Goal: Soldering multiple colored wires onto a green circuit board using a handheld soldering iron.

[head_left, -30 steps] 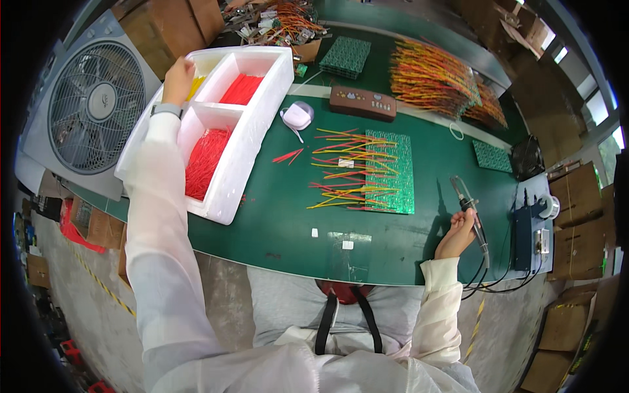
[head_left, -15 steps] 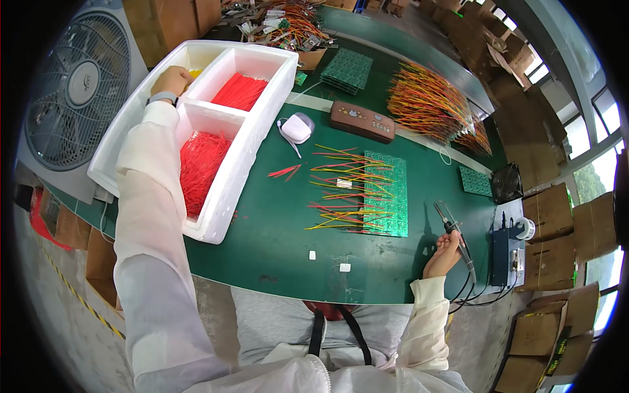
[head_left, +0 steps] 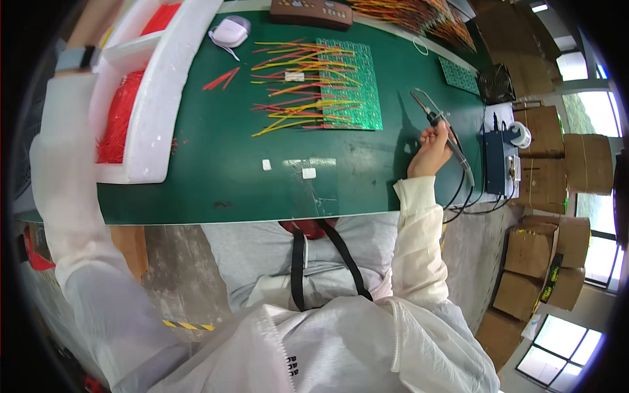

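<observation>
My right hand [head_left: 432,149] is closed around a soldering iron [head_left: 461,160] with a thin curved metal guide at its front. Its tip points up and away, right of a green circuit board panel [head_left: 367,88]. Red and yellow wires [head_left: 278,107] lie across that panel, their ends sticking out to its left. My left hand [head_left: 93,27] reaches over the white foam box [head_left: 157,134] at the upper left. It is smeared by motion and its fingers run out of the picture. Red wires [head_left: 120,118] fill the box's near compartment.
A few loose red wires [head_left: 221,78] lie beside the box. Behind them are a white earphone case [head_left: 230,31] and a brown pencil case [head_left: 311,14]. A blue soldering station [head_left: 499,164], a small black fan [head_left: 496,84] and another green panel [head_left: 458,75] occupy the right.
The view has tilted down, so the table sits higher in the picture and the far wire compartments are partly cut off. My right hand still grips the soldering iron; my left stays over the box.
</observation>
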`<action>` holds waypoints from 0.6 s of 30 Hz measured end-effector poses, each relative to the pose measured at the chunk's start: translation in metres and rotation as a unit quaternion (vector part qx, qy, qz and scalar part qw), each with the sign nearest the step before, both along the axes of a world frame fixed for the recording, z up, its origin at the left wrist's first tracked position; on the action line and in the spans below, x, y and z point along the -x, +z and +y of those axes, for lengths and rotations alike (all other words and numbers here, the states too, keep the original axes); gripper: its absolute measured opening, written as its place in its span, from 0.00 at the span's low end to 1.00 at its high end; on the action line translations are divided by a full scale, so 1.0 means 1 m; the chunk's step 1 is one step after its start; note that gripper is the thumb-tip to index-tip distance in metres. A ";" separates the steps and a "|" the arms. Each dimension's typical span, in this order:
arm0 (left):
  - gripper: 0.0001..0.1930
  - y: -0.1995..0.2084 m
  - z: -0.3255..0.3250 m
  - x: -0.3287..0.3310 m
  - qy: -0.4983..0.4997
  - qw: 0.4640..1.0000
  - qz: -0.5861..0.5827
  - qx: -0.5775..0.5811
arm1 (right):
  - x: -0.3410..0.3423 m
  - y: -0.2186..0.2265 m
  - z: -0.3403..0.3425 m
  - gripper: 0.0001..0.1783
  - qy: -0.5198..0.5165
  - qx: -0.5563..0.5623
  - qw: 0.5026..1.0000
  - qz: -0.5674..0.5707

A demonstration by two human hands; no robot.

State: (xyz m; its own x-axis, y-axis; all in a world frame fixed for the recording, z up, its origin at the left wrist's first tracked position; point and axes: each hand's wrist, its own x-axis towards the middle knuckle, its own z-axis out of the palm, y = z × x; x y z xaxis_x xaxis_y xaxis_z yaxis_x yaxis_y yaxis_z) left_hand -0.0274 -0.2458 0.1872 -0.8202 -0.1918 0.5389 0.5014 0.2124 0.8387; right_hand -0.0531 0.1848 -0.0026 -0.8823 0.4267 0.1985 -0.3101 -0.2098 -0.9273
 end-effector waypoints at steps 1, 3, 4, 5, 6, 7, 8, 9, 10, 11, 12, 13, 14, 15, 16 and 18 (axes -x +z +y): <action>0.08 -0.009 0.050 -0.005 0.008 0.995 -0.075 0.063 | -0.002 0.000 0.007 0.09 -0.009 -0.004 1.000 0.005; 0.05 -0.041 0.149 -0.023 0.034 0.984 -0.107 0.138 | -0.005 0.002 0.013 0.09 -0.022 -0.009 1.000 0.007; 0.10 -0.078 0.138 -0.018 -0.116 0.979 -0.089 0.142 | -0.007 0.004 0.005 0.09 -0.008 -0.009 1.000 0.010; 0.08 -0.094 0.169 -0.023 -0.154 0.967 -0.165 0.122 | -0.008 0.004 0.009 0.10 -0.012 -0.017 1.000 0.015; 0.07 -0.114 0.193 -0.027 -0.132 0.975 -0.124 0.126 | -0.009 0.004 0.005 0.10 -0.008 -0.026 1.000 0.012; 0.06 -0.136 0.213 -0.029 -0.110 0.982 -0.082 0.128 | -0.009 0.003 0.002 0.10 -0.006 -0.025 1.000 0.009; 0.04 -0.157 0.228 -0.029 -0.084 0.986 -0.053 0.134 | -0.009 0.002 0.001 0.10 -0.005 -0.033 0.999 0.012; 0.03 -0.169 0.238 -0.031 -0.055 0.988 -0.028 0.140 | -0.011 0.001 0.001 0.10 -0.003 -0.040 0.999 0.013; 0.03 -0.168 0.244 -0.034 -0.011 0.976 -0.076 0.203 | -0.011 0.002 0.003 0.10 -0.008 -0.041 0.999 0.008; 0.03 -0.167 0.246 -0.035 -0.017 0.976 -0.079 0.203 | -0.011 0.003 0.004 0.09 -0.005 -0.047 0.999 0.013; 0.03 -0.165 0.247 -0.035 0.029 0.969 -0.051 0.241 | -0.012 0.004 0.005 0.09 -0.003 -0.054 0.998 0.018; 0.03 -0.160 0.244 -0.034 0.074 0.957 -0.020 0.279 | -0.012 0.005 0.004 0.09 -0.008 -0.052 0.999 0.014; 0.03 -0.158 0.239 -0.034 0.082 0.952 -0.015 0.296 | -0.013 0.006 0.004 0.09 -0.008 -0.047 0.999 0.014; 0.03 -0.162 0.234 -0.032 0.075 0.951 -0.017 0.299 | -0.015 0.007 0.003 0.09 -0.008 -0.042 0.999 0.014; 0.03 -0.166 0.228 -0.029 0.080 0.946 0.019 0.312 | -0.015 0.008 0.003 0.09 -0.011 -0.040 0.999 0.011; 0.03 -0.175 0.224 -0.026 0.070 0.954 0.029 0.291 | -0.020 0.010 0.001 0.10 -0.013 -0.061 0.998 0.024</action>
State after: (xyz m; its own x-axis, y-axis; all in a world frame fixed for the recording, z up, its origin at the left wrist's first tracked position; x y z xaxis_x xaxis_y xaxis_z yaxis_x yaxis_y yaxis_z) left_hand -0.0014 -0.0213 0.0117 -0.7742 0.0484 0.6311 0.4760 0.7018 0.5300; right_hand -0.0336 0.1860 0.0072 -0.8598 0.4189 0.2920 -0.3587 -0.0886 -0.9292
